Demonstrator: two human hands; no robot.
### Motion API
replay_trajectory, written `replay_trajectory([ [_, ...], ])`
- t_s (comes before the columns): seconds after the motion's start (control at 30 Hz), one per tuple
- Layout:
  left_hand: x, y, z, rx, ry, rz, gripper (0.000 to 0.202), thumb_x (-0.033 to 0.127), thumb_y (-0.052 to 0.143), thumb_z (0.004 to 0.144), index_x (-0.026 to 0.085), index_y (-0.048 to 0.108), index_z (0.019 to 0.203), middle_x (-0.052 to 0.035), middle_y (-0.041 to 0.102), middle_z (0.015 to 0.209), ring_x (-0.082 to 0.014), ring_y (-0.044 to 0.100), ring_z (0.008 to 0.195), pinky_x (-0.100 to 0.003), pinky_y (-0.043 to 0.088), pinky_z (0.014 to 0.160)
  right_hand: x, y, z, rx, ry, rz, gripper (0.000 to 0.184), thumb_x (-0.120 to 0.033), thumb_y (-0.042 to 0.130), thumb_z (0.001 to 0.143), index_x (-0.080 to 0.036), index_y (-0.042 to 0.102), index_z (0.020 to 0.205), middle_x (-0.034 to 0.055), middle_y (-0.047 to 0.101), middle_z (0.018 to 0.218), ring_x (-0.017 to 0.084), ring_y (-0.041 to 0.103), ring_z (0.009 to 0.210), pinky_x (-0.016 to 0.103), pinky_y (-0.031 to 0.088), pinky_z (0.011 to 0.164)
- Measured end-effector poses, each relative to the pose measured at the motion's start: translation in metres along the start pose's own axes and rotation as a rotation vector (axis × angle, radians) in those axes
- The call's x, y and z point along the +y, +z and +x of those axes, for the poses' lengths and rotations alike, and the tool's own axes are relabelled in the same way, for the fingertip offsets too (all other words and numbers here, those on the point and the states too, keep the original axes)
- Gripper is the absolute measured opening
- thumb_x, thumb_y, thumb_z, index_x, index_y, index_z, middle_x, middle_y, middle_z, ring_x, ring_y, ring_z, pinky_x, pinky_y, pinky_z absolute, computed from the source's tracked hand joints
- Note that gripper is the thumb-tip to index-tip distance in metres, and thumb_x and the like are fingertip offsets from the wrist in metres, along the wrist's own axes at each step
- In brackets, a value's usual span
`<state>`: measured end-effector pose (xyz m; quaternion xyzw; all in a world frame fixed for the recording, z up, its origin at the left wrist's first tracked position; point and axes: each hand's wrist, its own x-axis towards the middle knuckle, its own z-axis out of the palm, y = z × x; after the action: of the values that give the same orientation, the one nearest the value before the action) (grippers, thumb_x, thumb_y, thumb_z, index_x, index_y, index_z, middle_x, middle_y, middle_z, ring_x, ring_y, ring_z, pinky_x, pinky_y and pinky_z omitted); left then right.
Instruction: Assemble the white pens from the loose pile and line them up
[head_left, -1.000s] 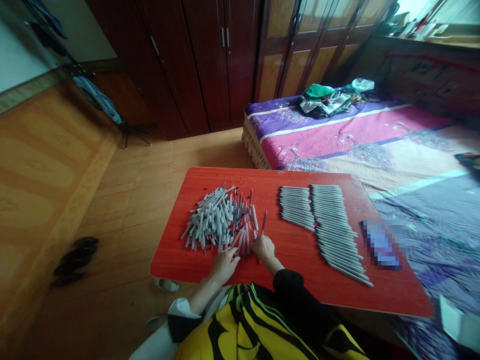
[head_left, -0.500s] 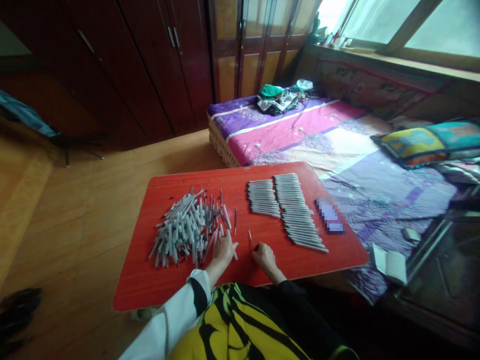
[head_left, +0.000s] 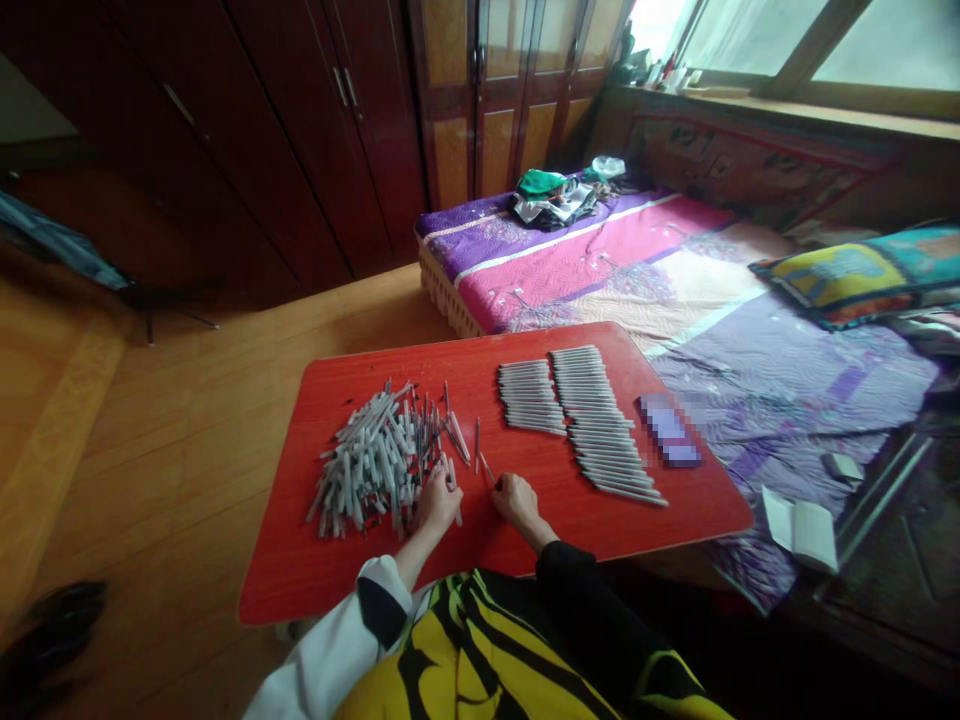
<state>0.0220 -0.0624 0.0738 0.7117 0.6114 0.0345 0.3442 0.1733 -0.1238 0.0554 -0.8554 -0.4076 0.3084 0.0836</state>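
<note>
At the near edge of a loose heap of slim grey pens [head_left: 367, 465], the left hand [head_left: 438, 503] rests curled, its fingertips among the pens; whether it pinches one, I cannot tell; just to its right, the right hand [head_left: 517, 503] curves loosely, fingers drawn together, with a single thin pen [head_left: 486, 468] just past them; whether it grips anything is also unclear; these slim barrels look apt to roll, so a light fingertip touch suits them; ahead and right of the right hand, neat parallel rows of pens [head_left: 592, 420] lie on the red table [head_left: 292, 570].
</note>
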Motion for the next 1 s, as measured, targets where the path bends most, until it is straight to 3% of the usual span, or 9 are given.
replay_trajectory([
  [0.17,-0.017,-0.026,-0.017,0.038,0.011,-0.216,0.016,0.022,0.049,0.076,0.015,0.062,0.084,-0.0010,0.064,0.071,-0.0155,0.060,0.072,-0.023,0.043,0.065,-0.006,-0.001,-0.006,-0.054,-0.086,0.116,0.021,-0.017,0.052,0.067,-0.015,0.066,0.082,0.0117,0.067,0.087,0.024,0.062,0.087,0.028,0.043,0.068],
  [0.33,-0.023,-0.047,-0.041,0.073,0.058,-0.406,0.021,0.029,0.047,0.079,0.014,0.062,0.082,-0.0005,0.063,0.070,-0.0138,0.057,0.066,-0.022,0.044,0.063,-0.013,-0.007,-0.014,-0.195,-0.138,0.301,0.021,-0.019,0.044,0.067,-0.013,0.063,0.075,0.0031,0.062,0.056,0.015,0.060,0.048,0.021,0.041,0.043],
  [0.53,-0.012,-0.073,-0.057,0.109,0.142,-0.634,0.019,0.030,0.051,0.079,0.015,0.062,0.082,-0.0024,0.064,0.074,-0.0147,0.058,0.070,-0.023,0.045,0.066,-0.046,-0.025,-0.032,-0.279,-0.165,0.858,0.011,-0.023,0.053,0.064,-0.013,0.057,0.064,-0.0005,0.056,0.044,0.011,0.050,0.036,0.019,0.038,0.033],
  [0.63,-0.006,-0.082,-0.058,0.098,0.033,-0.918,0.019,0.031,0.059,0.075,0.015,0.061,0.085,-0.0010,0.063,0.071,-0.0125,0.057,0.062,-0.022,0.045,0.059,-0.064,-0.044,-0.047,-0.258,-0.188,1.090,0.017,-0.029,0.063,0.064,-0.013,0.057,0.062,0.0020,0.059,0.047,0.011,0.053,0.040,0.020,0.042,0.037],
  [0.8,0.003,-0.096,-0.055,0.072,-0.345,-1.744,0.015,0.018,0.067,0.070,0.014,0.058,0.081,-0.0003,0.064,0.067,-0.0109,0.060,0.055,-0.021,0.048,0.054,-0.088,-0.071,-0.076,-0.128,-0.261,1.328,0.019,-0.029,0.070,0.065,-0.013,0.061,0.071,0.0047,0.067,0.060,0.016,0.063,0.054,0.025,0.051,0.049],
  [0.9,0.007,-0.100,-0.054,0.044,-0.513,-1.969,0.004,0.008,0.060,0.075,0.012,0.059,0.076,-0.0021,0.065,0.063,-0.0104,0.061,0.054,-0.020,0.050,0.056,-0.098,-0.076,-0.091,-0.023,-0.349,1.354,0.017,-0.027,0.070,0.067,-0.015,0.062,0.076,0.0048,0.069,0.070,0.018,0.066,0.062,0.027,0.054,0.053],
  [1.0,0.009,-0.096,-0.053,0.015,-0.523,-2.063,0.008,0.006,0.054,0.079,0.011,0.060,0.078,-0.0032,0.066,0.064,-0.0106,0.062,0.055,-0.021,0.050,0.057,-0.101,-0.073,-0.098,0.057,-0.470,1.292,0.012,-0.026,0.067,0.072,-0.018,0.063,0.080,0.0048,0.069,0.078,0.018,0.067,0.069,0.028,0.055,0.057],
])
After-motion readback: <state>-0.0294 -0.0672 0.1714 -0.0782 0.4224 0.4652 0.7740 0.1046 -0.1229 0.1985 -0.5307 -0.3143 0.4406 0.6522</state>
